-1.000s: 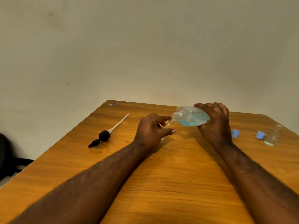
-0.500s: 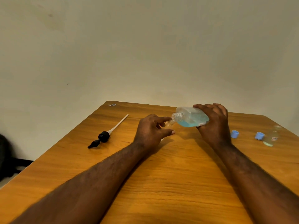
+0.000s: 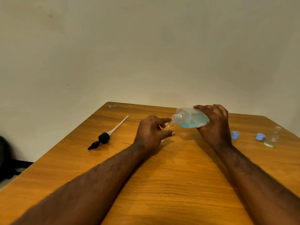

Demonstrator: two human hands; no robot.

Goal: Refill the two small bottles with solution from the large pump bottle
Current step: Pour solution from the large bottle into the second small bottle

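Note:
My right hand (image 3: 214,125) grips the large clear bottle (image 3: 190,118), tipped on its side with its open neck pointing left and blue solution pooled in its lower half. My left hand (image 3: 151,133) is closed around a small clear bottle (image 3: 169,125), mostly hidden by my fingers, whose mouth sits right under the large bottle's neck. The second small bottle (image 3: 272,138) stands uncapped at the right, a little pale liquid at its bottom. The black pump head with its white tube (image 3: 105,137) lies on the table to the left.
Two blue caps (image 3: 235,135) (image 3: 260,136) lie on the wooden table (image 3: 170,184) between my right hand and the second small bottle. A plain wall rises behind the table's far edge. Something dark (image 3: 6,159) sits on the floor at the left.
The large bottle and both hands stay nearly still, with the neck held over the small bottle. The view has shifted slightly.

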